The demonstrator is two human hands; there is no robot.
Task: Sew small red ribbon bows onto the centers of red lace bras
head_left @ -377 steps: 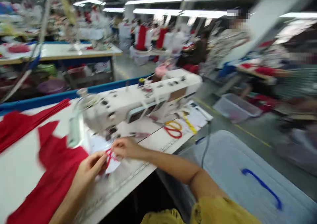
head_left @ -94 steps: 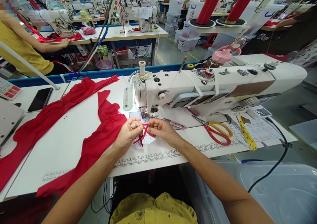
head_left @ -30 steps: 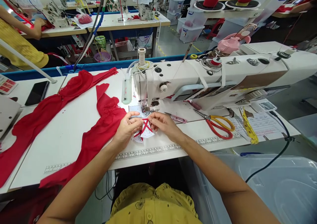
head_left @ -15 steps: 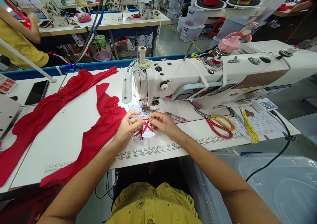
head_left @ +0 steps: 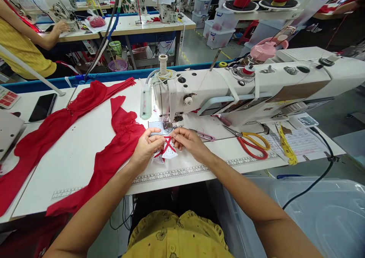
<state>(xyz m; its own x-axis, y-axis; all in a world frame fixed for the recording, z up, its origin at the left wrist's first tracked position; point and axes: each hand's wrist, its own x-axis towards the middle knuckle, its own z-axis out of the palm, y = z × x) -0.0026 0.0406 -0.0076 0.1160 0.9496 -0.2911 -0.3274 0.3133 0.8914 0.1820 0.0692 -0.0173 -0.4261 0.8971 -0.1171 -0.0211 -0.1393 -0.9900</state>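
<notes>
I see both hands meeting just in front of the sewing machine (head_left: 242, 90), mid-table: left hand (head_left: 145, 147) and right hand (head_left: 189, 143) each pinch a crossed red ribbon (head_left: 169, 145) over a small white label (head_left: 168, 153). Red fabric (head_left: 114, 151) trails toward the white table's (head_left: 85, 144) near-left edge; scissors (head_left: 251, 143) lie right. Other sewing stations fill the room behind.

The left hand (head_left: 146, 148) and right hand (head_left: 189, 142) cover much of the red ribbon (head_left: 169, 144) and white tag (head_left: 168, 153), whose print is too small to read, while the red fabric (head_left: 114, 155) runs off the frame's lower left edge.
</notes>
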